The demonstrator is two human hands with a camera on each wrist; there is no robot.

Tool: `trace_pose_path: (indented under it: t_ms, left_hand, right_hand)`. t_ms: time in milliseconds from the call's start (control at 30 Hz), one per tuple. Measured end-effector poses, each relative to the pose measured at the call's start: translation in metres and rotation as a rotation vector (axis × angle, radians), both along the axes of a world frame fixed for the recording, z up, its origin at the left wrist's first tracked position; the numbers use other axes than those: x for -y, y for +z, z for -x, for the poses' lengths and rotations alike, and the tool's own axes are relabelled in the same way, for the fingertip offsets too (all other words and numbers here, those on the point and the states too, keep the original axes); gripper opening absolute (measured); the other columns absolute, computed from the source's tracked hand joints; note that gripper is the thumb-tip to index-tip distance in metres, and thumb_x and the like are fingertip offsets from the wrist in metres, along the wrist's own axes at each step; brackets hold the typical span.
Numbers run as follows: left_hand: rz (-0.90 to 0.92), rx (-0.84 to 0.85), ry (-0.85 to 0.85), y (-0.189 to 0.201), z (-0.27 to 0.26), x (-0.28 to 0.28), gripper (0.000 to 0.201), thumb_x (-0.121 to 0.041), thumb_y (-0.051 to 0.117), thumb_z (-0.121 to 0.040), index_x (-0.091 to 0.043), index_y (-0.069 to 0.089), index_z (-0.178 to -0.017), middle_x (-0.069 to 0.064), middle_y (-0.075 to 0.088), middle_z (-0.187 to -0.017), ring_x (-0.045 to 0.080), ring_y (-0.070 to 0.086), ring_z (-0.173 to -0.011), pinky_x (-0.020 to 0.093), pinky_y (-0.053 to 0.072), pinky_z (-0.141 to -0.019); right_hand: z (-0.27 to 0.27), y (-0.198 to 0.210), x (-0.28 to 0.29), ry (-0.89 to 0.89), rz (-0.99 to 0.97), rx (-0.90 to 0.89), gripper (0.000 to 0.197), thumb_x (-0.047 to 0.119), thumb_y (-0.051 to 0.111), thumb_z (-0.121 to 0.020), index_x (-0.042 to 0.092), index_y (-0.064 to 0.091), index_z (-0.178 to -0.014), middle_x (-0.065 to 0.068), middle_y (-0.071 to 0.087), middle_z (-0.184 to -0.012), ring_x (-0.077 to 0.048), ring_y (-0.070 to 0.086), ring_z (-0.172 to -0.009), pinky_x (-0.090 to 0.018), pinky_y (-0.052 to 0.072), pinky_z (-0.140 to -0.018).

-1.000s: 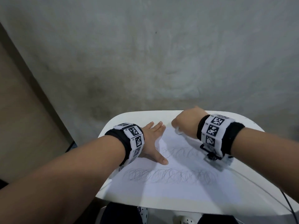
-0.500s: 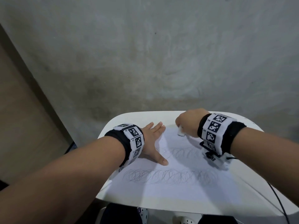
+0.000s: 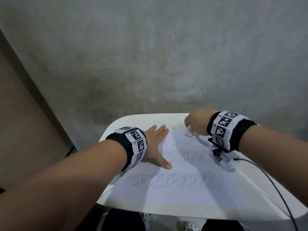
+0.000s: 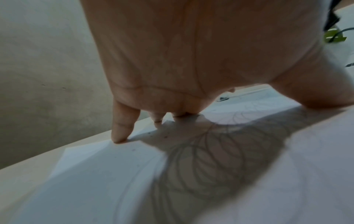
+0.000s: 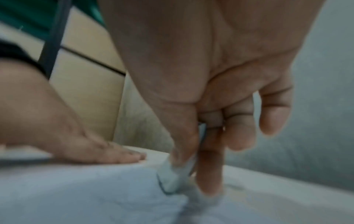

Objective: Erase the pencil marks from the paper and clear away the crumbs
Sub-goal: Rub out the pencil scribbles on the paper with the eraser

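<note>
A white sheet of paper [image 3: 175, 194] lies on a small white table [image 3: 133, 119]. Two rows of looping pencil scribbles cross the paper, a dark near row [image 3: 173, 180] and a fainter middle row [image 3: 188, 155]. My left hand [image 3: 155, 144] lies flat, fingers straight, pressing down the sheet's far left part; the same left hand [image 4: 122, 125] shows in the left wrist view above the scribbles [image 4: 206, 159]. My right hand [image 3: 196, 122] pinches a small white eraser [image 3: 188, 131] near the far right of the paper. In the right wrist view the eraser [image 5: 172, 177] touches the sheet between thumb and fingers.
A grey concrete floor [image 3: 150, 55] surrounds the table, with a wooden panel [image 3: 20, 114] at left. A black cable [image 3: 270, 180] trails from my right wrist camera over the table's right side. Tiny dark crumbs [image 4: 149, 133] lie near my left fingers.
My right hand with the eraser has slid a little to the right along the far part of the paper. The left hand has stayed put.
</note>
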State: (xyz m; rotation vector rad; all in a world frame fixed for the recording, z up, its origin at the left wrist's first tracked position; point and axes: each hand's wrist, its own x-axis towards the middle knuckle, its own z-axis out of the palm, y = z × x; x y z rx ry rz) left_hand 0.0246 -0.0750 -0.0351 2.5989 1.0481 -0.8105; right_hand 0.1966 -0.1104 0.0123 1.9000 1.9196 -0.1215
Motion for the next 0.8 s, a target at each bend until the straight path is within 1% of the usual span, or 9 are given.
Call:
trace_pose_path:
  t_ms: [67,167,233,300,367,433,567,667,800]
  left_hand:
    - [0.003,0.001,0.003,0.000,0.000,0.001,0.128,-0.077,0.061,-0.074,-0.024,-0.024,-0.152,-0.012,-0.032,-0.158,0.016,-0.026,-0.147,0.046,0.001,-0.119]
    - [-0.002,0.004,-0.004,0.000,0.000,0.000,0.127,-0.076,0.062,-0.074,-0.024,-0.024,-0.153,-0.011,-0.031,-0.158,0.016,-0.025,-0.147,0.045,0.001,-0.119]
    - [0.001,0.001,-0.001,-0.001,0.000,-0.001,0.128,-0.077,0.062,-0.073,-0.025,-0.024,-0.153,-0.012,-0.032,-0.158,0.016,-0.025,-0.147,0.046,0.002,-0.119]
    - [-0.002,0.000,0.001,-0.001,0.000,-0.001,0.128,-0.077,0.062,-0.073,-0.024,-0.024,-0.153,-0.012,-0.032,-0.158,0.016,-0.024,-0.148,0.047,0.002,-0.119]
    - [-0.006,0.008,-0.004,-0.001,0.001,0.000,0.127,-0.076,0.062,-0.074,-0.024,-0.023,-0.153,-0.011,-0.031,-0.159,0.017,-0.024,-0.148,0.046,0.003,-0.119]
    - [-0.005,0.008,-0.007,-0.001,0.001,0.000,0.127,-0.076,0.062,-0.074,-0.024,-0.023,-0.153,-0.011,-0.031,-0.158,0.017,-0.024,-0.148,0.046,0.003,-0.119]
    - [0.003,0.001,0.005,0.000,0.000,0.000,0.128,-0.076,0.062,-0.074,-0.025,-0.024,-0.153,-0.012,-0.032,-0.158,0.016,-0.025,-0.147,0.048,0.002,-0.119]
    - [0.000,0.007,-0.001,-0.003,0.001,-0.002,0.128,-0.077,0.063,-0.073,-0.026,-0.024,-0.153,-0.013,-0.032,-0.158,0.016,-0.025,-0.147,0.048,0.003,-0.119]
    - [0.004,0.005,0.004,-0.004,0.001,-0.003,0.130,-0.078,0.062,-0.071,-0.026,-0.025,-0.152,-0.014,-0.032,-0.158,0.015,-0.026,-0.147,0.050,0.003,-0.118]
  right_hand:
    - [0.001,-0.003,0.001,0.040,-0.024,0.042,0.015,0.019,0.050,-0.088,0.014,0.064,-0.092,0.000,0.064,-0.088,-0.024,0.059,-0.081,-0.032,0.049,-0.073]
    - [0.013,-0.012,0.005,0.131,-0.024,0.013,0.010,0.016,0.050,-0.083,0.021,0.055,-0.076,0.005,0.054,-0.075,-0.022,0.053,-0.078,-0.029,0.043,-0.067]
    - [0.003,-0.002,0.001,0.035,-0.002,0.005,0.010,0.016,0.048,-0.084,0.022,0.056,-0.081,0.006,0.054,-0.074,-0.022,0.054,-0.079,-0.032,0.046,-0.071]
    - [-0.004,0.000,-0.003,0.037,-0.033,0.072,0.013,0.013,0.047,-0.085,0.020,0.058,-0.085,0.005,0.057,-0.078,-0.023,0.055,-0.079,-0.032,0.045,-0.071]
    - [0.006,-0.006,0.001,0.125,-0.062,0.128,0.011,0.013,0.048,-0.084,0.019,0.053,-0.076,0.004,0.052,-0.072,-0.023,0.051,-0.077,-0.029,0.038,-0.070]
    - [0.009,-0.010,0.002,0.137,-0.046,0.085,0.012,0.015,0.049,-0.082,0.018,0.048,-0.071,0.004,0.047,-0.070,-0.023,0.046,-0.075,-0.028,0.039,-0.070]
    - [-0.003,-0.002,-0.005,0.028,-0.048,0.093,0.014,0.016,0.049,-0.085,0.016,0.062,-0.090,0.000,0.061,-0.082,-0.023,0.053,-0.075,-0.029,0.046,-0.070]
    - [0.011,-0.012,-0.003,0.096,-0.036,0.086,0.011,0.018,0.049,-0.087,0.018,0.061,-0.087,0.003,0.057,-0.077,-0.024,0.054,-0.077,-0.027,0.043,-0.066]
    - [0.005,-0.007,-0.009,0.021,-0.028,0.085,0.018,0.018,0.049,-0.089,0.014,0.065,-0.096,-0.002,0.068,-0.091,-0.023,0.058,-0.078,-0.032,0.047,-0.069]
